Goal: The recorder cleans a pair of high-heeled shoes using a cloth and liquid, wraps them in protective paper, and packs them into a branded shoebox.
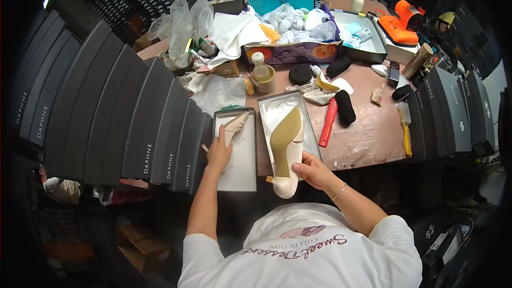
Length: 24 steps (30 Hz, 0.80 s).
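Note:
My right hand point(313, 171) grips a beige heeled shoe point(288, 152) by its side near the heel, fingers closed round it. Its tan sole faces up, with the heel end toward me. Behind this shoe lies an open grey shoebox part point(306, 108) with white tissue paper point(273, 113) inside. My left hand point(217, 153) is closed on a second beige heeled shoe point(238, 126), over another open shallow box part point(242, 176) with a pale inside. That shoe's toe points away from me; my fingers hide some of it.
Dark grey shoeboxes point(133, 112) stand in a row at left, and more point(448, 106) at right. On the table are a red-handled tool point(329, 122), a black sponge-like piece point(345, 108), a yellow-handled brush point(406, 128), a bottle in a jar point(263, 79) and a carton point(293, 53) of crumpled paper.

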Available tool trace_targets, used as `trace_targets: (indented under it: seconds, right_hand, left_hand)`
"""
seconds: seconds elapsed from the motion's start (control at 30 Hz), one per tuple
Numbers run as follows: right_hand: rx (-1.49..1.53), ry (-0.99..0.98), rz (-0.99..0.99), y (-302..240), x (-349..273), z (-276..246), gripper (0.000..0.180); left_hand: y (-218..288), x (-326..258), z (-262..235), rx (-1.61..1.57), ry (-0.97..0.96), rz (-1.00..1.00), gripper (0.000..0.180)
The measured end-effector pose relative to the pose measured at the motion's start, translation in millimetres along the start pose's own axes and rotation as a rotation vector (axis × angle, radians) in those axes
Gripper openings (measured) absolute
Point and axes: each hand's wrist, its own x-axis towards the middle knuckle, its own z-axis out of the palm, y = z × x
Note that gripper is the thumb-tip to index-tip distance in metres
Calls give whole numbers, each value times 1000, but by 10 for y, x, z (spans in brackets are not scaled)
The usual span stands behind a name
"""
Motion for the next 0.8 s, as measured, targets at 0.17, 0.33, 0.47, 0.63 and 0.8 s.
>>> trace_targets:
  seconds: [0.17,0.33,0.47,0.63,0.8]
  right_hand:
    - [82,21,-105,-154,-121,-154,47]
    - [176,-56,-120,-162,-130,-78,63]
    - [288,-218,-54,-127,-144,250,68]
    - [376,-285,-13,-63,-245,196,67]
    - [371,-278,-27,-58,-259,208,65]
  left_hand:
    - [126,-115,-215,-461,210,-23,52]
    - [673,-688,-387,-1901,-442,-169,40]
    - [1216,-1214,255,-2409,-709,153,38]
    - [1269,-1203,678,-2625,-1027,385,39]
    - [1254,-1207,661,-2626,-1054,361,38]
